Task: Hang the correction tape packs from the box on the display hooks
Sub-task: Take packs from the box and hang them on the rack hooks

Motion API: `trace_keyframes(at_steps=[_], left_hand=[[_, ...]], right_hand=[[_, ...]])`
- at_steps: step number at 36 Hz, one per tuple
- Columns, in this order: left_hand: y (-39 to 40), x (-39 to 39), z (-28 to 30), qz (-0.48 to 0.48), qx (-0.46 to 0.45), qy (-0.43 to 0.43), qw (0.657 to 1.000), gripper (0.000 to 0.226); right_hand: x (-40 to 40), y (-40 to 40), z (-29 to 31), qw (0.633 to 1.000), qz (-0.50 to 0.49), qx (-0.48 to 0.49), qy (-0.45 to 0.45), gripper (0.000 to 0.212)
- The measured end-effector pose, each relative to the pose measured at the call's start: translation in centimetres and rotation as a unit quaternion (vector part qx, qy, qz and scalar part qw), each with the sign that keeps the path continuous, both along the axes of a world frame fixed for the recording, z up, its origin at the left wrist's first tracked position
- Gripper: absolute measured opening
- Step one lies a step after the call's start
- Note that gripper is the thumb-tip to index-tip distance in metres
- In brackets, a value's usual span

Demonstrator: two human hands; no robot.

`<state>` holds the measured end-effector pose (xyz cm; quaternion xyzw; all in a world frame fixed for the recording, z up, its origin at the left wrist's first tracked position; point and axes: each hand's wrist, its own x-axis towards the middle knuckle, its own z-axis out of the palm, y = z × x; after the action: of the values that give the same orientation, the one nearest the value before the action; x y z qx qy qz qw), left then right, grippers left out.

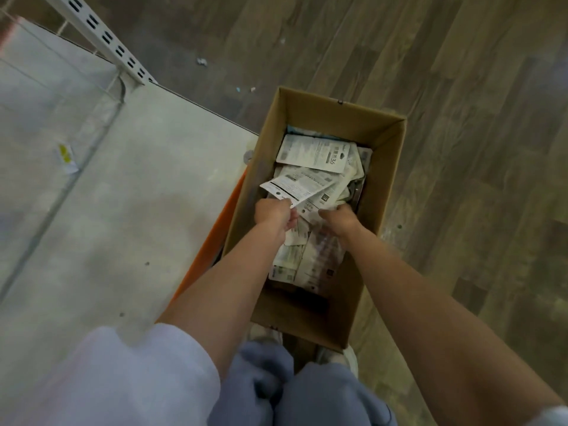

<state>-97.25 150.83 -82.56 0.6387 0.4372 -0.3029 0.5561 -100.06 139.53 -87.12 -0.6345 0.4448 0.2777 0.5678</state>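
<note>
Both hands are down inside the box (362, 130), which stands open on the wood floor (461, 87) hard against the orange edge (212, 241) of a white shelf base (138, 195). The left hand (273, 215) grips a small fan of packs (295, 187), fingers curled round their near ends; how many it holds cannot be told. The held packs sit above the heap, with the long axis running from lower right to upper left in the view, and the free ends pointing toward the box's left wall and the shelf. They show the printed card back upward; the hang-hole end cannot be made out with certainty. The right hand (336, 219) reaches into the heap just beside the left, fingers bent down among the cards; whether it has closed on a pack or is only sorting cannot be told. The heap (313, 155) fills most of the box floor, cards lying flat and overlapping at mixed angles, the topmost with its long axis roughly across the box. No hooks appear in view, only a slotted upright (104, 35) at upper left, so no hung stock can be confirmed. Judgement: the work is at the gathering step, with a large share of stock in the box unhung; the held packs must be squared, turned hole-end up and carried to the display. Small litter (201, 60) lies on the floor beyond the box, and a yellow tag (66, 156) lies on the shelf base.
</note>
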Motion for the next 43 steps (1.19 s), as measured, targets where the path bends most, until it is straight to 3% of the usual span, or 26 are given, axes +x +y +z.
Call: trace_keyframes(at_steps=[7, 14, 17, 21, 28, 38, 40, 43], left_hand=[[0.2, -0.8, -2.7, -0.056, -0.032, 0.006, 0.998, 0.020], [0.7, -2.0, -2.1, -0.087, -0.027, 0.019, 0.996, 0.004], [0.7, -2.9, 0.4, -0.074, -0.022, 0.026, 0.997, 0.010], [0.4, -4.8, 5.1, -0.099, -0.019, 0.044, 0.994, 0.026], [1.0, -8.0, 16.5, -0.082, -0.038, 0.047, 0.995, 0.025], [3.1, -9.8, 33.9, -0.157, -0.021, -0.005, 0.987, 0.013], [3.7, -10.1, 37.1, -0.176, -0.021, -0.026, 0.984, 0.005], [5.0, -10.3, 40.9, -0.201, 0.006, -0.049, 0.978, 0.012]], right_hand=[[1.3, -0.2, -4.7, 0.999, -0.029, -0.036, -0.019, 0.042], [0.5, 0.3, -4.1, 0.999, 0.019, -0.035, -0.027, 0.017], [-1.1, 0.7, 0.5, 0.999, 0.041, -0.005, -0.033, 0.017], [-3.4, 1.1, 7.4, 0.993, -0.013, 0.095, -0.073, 0.030], [-5.5, 1.7, 19.7, 0.986, -0.059, 0.141, -0.071, 0.028], [-6.5, 2.6, 37.0, 0.993, -0.039, 0.084, -0.078, 0.031], [-6.1, 2.8, 40.3, 0.992, -0.012, 0.082, -0.097, 0.032], [-5.4, 3.2, 45.3, 0.989, 0.045, 0.056, -0.132, 0.033]])
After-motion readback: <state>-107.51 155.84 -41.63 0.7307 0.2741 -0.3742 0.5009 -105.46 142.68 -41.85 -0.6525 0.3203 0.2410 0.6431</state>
